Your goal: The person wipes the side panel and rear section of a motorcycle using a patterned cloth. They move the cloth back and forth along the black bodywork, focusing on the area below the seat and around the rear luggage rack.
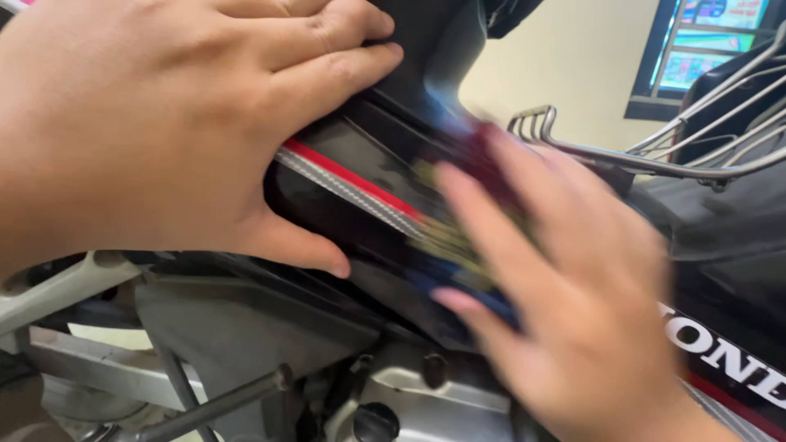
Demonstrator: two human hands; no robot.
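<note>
Pressing a black motorcycle panel (pixel 360 155), left hand (pixel 164 123) lies flat at 10 o'clock; blurred right hand (pixel 573 303), seemingly open, could slip onto the wire rack (pixel 647 160).

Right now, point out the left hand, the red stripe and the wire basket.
left hand (pixel 155 123), head view, back of the hand.
red stripe (pixel 352 174), head view, mid-stripe on the black panel.
wire basket (pixel 655 160), head view, lower rim.
</note>
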